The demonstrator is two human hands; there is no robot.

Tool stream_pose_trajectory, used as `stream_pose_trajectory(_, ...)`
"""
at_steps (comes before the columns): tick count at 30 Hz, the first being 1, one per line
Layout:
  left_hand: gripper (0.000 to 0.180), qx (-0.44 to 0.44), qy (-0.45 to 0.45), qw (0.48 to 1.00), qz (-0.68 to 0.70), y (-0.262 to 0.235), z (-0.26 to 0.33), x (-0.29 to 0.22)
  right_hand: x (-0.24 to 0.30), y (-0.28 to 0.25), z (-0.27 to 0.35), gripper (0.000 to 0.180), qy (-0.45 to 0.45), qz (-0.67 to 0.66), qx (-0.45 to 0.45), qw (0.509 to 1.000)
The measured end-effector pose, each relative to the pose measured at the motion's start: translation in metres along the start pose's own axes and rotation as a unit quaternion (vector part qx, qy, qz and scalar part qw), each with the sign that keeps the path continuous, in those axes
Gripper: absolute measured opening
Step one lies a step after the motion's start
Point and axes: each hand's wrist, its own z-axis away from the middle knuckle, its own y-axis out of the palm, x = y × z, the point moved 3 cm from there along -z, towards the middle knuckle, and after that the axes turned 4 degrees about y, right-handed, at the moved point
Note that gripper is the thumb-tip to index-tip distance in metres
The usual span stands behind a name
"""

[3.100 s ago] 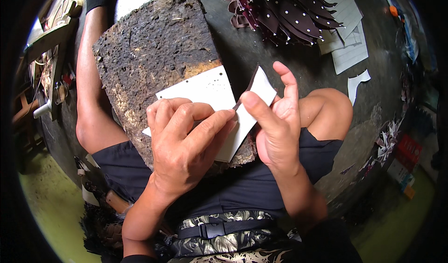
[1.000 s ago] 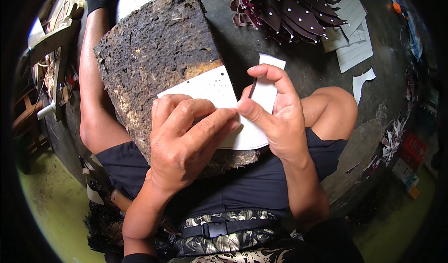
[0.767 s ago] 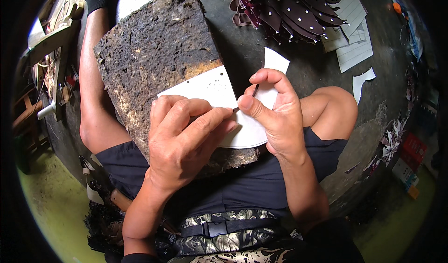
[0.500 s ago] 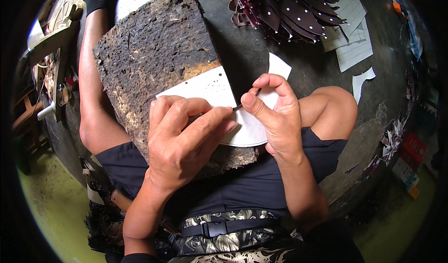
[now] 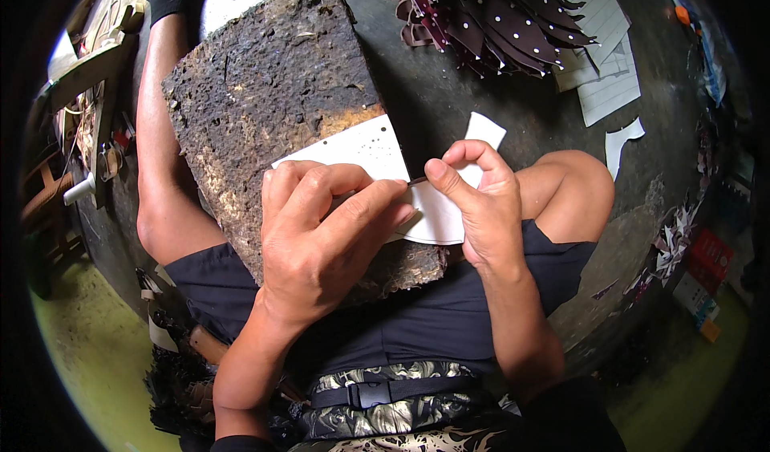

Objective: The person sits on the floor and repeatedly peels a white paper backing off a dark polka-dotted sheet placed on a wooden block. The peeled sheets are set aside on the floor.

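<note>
In the head view, we are holding our left hand [image 5: 309,235] over the wooden block [image 5: 265,75], its thumb and forefinger almost meeting at the dark upper edge of the white strip [image 5: 437,215]; we are not managing to tell whether they are pinching it or only pressing. With our right hand [image 5: 489,211] we are gripping the strip snugly between thumb and curled fingers. The strip is lying across the space between both sets of fingertips, one end poking out beyond the right forefinger, the curved part showing just below the left fingertips. Compared with half a second ago, we are turning it: that free end is sitting lower and farther right. In our judgement, this is bringing another bit of edge to the left fingertips, so we are probably working along it gradually. A dotted white sheet [image 5: 365,151] is lying just beyond the left fingers, partly hidden by them.
</note>
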Motion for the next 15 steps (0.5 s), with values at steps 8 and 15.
stream_pose_trajectory(8, 0.033, -0.002, 0.003, 1.000, 0.004, 0.000, 0.000, 0.001, 0.055, 0.006, 0.007, 0.033, -0.321, 0.420, 0.035, 0.848)
stream_pose_trajectory(15, 0.033, -0.011, 0.002, 1.000, 0.003, 0.000, 0.000, 0.002, 0.029, 0.015, -0.005, 0.036, -0.126, 0.153, 0.181, 0.963)
